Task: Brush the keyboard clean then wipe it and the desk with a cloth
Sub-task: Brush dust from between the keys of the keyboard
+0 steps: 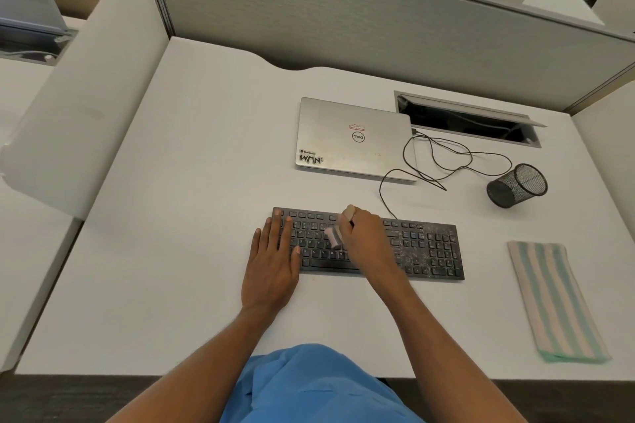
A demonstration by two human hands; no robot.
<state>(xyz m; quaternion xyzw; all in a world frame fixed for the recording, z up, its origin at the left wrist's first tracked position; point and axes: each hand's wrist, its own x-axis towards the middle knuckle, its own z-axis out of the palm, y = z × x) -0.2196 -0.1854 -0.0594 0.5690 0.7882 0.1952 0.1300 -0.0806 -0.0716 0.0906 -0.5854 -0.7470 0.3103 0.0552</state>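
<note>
White desk [171, 182] inside a grey cubicle carries a black keyboard [429, 251] in front of the person. Its long axis runs left to right, the right end slightly nearer. Pale specks cover its right part. The left hand [275, 261] lies flat, fingers straight, on the left keys. The right hand [364, 237] grips a small brush [335, 237], its blurred bristles down on the middle keys. A striped cloth [553, 299] lies apart, to the right.

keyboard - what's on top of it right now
The left hand lies flat on the left end of the keyboard. The right hand grips a brush over the middle keys. Pale specks dot the right side. Keys under both hands are hidden.
</note>
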